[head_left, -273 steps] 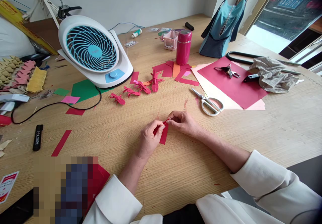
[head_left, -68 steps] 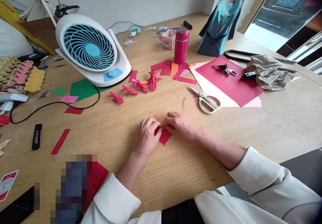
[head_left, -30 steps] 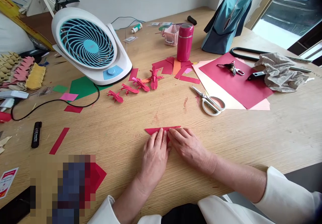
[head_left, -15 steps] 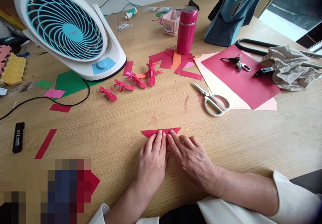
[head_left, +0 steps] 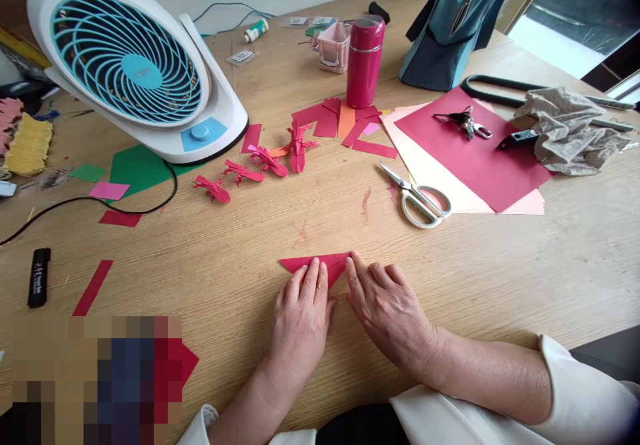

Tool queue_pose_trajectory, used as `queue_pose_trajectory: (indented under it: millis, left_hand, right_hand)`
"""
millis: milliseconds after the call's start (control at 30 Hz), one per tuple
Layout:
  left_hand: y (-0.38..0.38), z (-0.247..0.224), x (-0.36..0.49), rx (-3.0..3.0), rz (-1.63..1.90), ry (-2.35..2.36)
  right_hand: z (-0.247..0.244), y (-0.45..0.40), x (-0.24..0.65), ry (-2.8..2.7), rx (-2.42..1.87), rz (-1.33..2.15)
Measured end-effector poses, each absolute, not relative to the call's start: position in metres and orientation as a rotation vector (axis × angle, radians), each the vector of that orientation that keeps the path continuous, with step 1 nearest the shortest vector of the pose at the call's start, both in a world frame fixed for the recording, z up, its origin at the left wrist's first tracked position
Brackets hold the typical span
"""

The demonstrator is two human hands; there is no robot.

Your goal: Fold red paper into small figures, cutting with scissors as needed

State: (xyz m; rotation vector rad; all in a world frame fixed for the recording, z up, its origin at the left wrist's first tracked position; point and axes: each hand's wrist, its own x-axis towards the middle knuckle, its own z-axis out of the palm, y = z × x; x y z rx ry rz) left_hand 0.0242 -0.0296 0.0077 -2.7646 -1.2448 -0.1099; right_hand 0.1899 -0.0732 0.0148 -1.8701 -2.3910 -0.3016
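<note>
A red sheet of paper (head_left: 336,263), folded into a triangle, lies flat on the wooden table with its long edge away from me. My left hand (head_left: 303,308) rests on its left and middle part, fingers stretched out and pressing down. At the right corner, my right hand (head_left: 383,298) touches the paper with its extended fingertips. Both hands lie flat, and the paper's lower part is partly hidden under the left fingers. Beyond them stand several folded red paper figures (head_left: 270,161). White-handled scissors (head_left: 425,203) lie to the right, blades pointing away.
A white and blue fan (head_left: 143,71) stands at the back left, its black cord crossing the table. Behind the paper scraps is a pink thermos (head_left: 365,65). Stacked paper sheets (head_left: 470,158) with keys lie at the right. A black marker (head_left: 39,278) is at the far left.
My right hand has slid right along the folded edge, from the middle to the right corner. The left hand stays on the paper. The whole view has shifted slightly.
</note>
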Motion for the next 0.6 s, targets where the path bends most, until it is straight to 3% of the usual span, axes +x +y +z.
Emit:
queue_pose_trajectory:
  millis: [600]
  left_hand:
    - [-0.030, 0.015, 0.041, -2.765, 0.053, -1.402]
  right_hand:
    - [0.015, -0.057, 0.196, -2.468, -1.893, -0.089]
